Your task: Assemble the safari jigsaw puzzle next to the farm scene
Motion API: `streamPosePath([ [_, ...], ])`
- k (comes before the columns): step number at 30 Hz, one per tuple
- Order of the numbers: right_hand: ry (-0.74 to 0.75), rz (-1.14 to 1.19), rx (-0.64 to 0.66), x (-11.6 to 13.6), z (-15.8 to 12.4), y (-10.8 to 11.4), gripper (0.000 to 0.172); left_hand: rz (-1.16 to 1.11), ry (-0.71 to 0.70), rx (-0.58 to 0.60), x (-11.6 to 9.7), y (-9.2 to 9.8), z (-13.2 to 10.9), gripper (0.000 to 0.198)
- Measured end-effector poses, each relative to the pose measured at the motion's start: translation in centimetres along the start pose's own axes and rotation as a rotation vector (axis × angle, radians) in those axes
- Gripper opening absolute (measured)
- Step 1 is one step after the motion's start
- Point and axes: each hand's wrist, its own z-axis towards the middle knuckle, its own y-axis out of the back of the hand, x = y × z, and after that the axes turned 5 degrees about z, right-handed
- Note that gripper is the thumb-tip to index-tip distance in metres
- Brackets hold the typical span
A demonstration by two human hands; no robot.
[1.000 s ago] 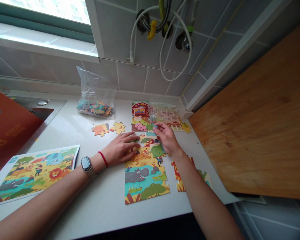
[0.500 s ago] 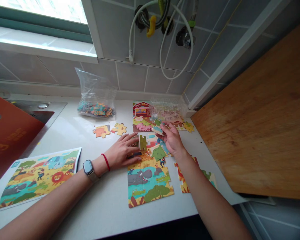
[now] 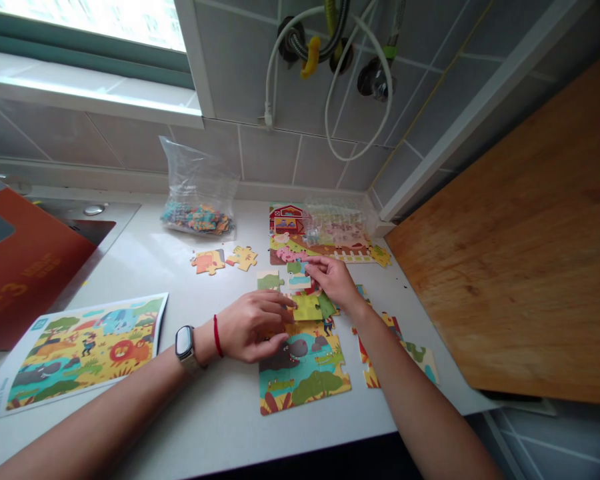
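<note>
On the worktop (image 3: 220,427), the hippo puzzle (image 3: 305,377) lies part-built, its long axis running away from the person; the right hand (image 3: 335,281) has come down, fingertips nearly closed on a small piece (image 3: 299,281) lying crosswise at the puzzle's far end; the left hand (image 3: 253,327) curls loosely over the puzzle, any hold unclear.
</note>
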Motion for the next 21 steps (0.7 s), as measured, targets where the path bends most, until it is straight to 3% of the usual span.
streamPosePath([
  [4,0.029,-0.134,0.01,-0.5,-0.1,-0.3,0.029,0.124,0.117,-0.135,0.4,0.3,0.1,0.035],
  [7,0.027,-0.146,-0.008,-0.8,0.1,-0.5,0.027,0.231,0.195,-0.243,1.7,0.3,-0.2,0.022],
  [9,-0.023,-0.062,-0.008,-0.8,0.1,-0.5,0.031,0.276,0.233,-0.273,2.6,0.0,-0.5,0.011],
  [12,-0.093,0.11,-0.02,-0.1,-0.1,-0.6,0.041,0.317,0.258,-0.26,3.5,-0.5,-0.9,0.009],
  [16,-0.165,0.311,0.016,1.3,-1.0,-1.1,0.074,0.305,0.274,-0.275,3.4,-0.8,-0.9,0.011],
  [18,-0.197,0.362,0.066,1.7,-1.3,-1.4,0.075,0.273,0.273,-0.299,3.1,-0.7,-0.8,0.014],
  [21,-0.226,0.364,0.132,2.0,-1.6,-1.7,0.063,0.205,0.282,-0.336,2.8,-0.6,-0.8,0.016],
])
